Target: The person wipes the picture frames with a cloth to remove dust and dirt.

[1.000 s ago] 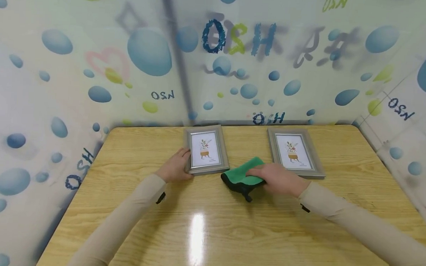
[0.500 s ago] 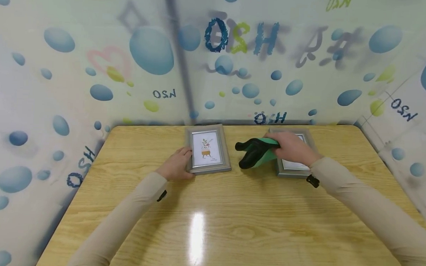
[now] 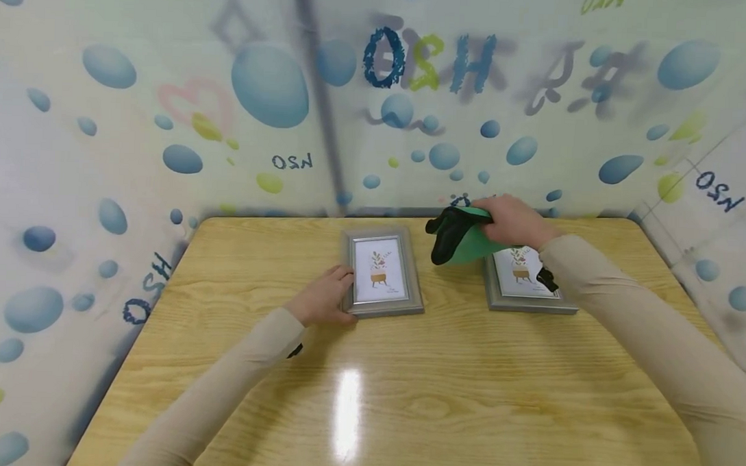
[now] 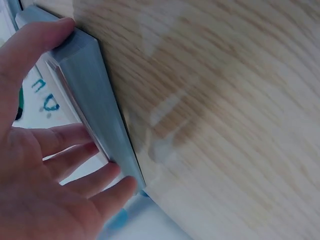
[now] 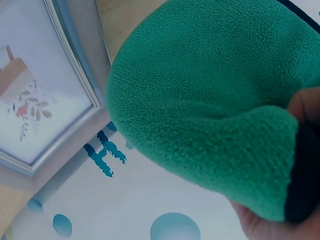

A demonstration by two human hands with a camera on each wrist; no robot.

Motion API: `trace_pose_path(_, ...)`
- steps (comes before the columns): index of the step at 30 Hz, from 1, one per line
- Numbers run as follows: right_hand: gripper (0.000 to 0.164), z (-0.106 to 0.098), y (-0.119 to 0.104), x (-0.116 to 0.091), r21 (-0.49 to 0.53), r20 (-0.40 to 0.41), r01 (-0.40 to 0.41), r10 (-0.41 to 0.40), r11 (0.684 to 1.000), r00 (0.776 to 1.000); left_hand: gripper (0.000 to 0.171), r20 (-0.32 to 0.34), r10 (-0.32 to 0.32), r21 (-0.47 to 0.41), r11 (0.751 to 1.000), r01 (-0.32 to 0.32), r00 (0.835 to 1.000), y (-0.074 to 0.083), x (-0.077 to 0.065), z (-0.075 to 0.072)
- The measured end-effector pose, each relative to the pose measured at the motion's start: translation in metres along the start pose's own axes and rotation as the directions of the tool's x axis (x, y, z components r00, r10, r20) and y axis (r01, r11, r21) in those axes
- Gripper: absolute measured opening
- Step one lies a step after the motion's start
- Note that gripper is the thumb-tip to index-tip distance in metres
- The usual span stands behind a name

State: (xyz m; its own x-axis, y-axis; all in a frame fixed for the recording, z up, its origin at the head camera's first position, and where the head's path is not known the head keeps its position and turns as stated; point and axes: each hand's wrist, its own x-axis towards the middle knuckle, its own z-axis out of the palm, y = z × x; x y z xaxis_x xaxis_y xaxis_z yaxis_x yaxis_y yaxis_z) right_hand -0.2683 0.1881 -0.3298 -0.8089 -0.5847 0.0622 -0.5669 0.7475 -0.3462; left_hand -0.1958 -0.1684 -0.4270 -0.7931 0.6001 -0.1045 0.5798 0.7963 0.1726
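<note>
A grey picture frame (image 3: 415,296) with a potted-plant print lies flat on the wooden table. My left hand (image 3: 323,294) holds it by its left side, thumb at the near corner and fingers along the edge, as the left wrist view shows. My right hand (image 3: 514,221) grips a bunched green cloth (image 5: 200,75) with black trim. Raised near the far end of a second, similar picture frame (image 3: 531,305), that hand and cloth cover its upper part in the head view. In the right wrist view, the cloth hangs beside this frame.
Both frames lie toward the back of the wooden table (image 3: 404,399). Behind and beside it stand walls (image 3: 258,174) printed with blue and green drops and lettering. A bright light reflection (image 3: 347,410) shows on the tabletop.
My right hand has lifted the cloth from between the frames up and right, over the right frame's far end. The left frame and my left hand have shifted slightly right and nearer.
</note>
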Motion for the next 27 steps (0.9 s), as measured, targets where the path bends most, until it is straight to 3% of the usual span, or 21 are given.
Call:
trace_pose_path(8,0.017,-0.008,0.005,0.019,-0.025,-0.046,-0.037,0.036,0.999,0.998,0.082,0.007,0.020,-0.012,1.000,-0.020,1.000,0.017,0.001,-0.001)
trace_pose_path(15,0.008,-0.002,0.002,0.035,0.007,-0.095,-0.158,0.158,0.987,0.983,0.086,0.063,0.030,0.043,0.999,-0.032,0.998,0.034,0.003,0.000)
trace_pose_path(22,0.020,0.028,-0.008,0.051,0.028,-0.131,-0.228,0.230,0.973,0.964,0.089,0.079,0.063,0.118,0.990,-0.072,0.995,0.049,0.005,0.006)
trace_pose_path(25,0.017,0.049,-0.010,0.054,0.009,-0.069,-0.203,0.203,0.979,0.977,0.088,0.089,0.060,0.125,0.990,-0.071,0.994,0.054,0.006,0.008)
trace_pose_path(27,0.024,0.062,-0.012,0.054,0.002,0.004,-0.176,0.176,0.984,0.984,0.088,0.097,0.052,0.128,0.990,-0.065,0.994,0.056,0.006,0.008)
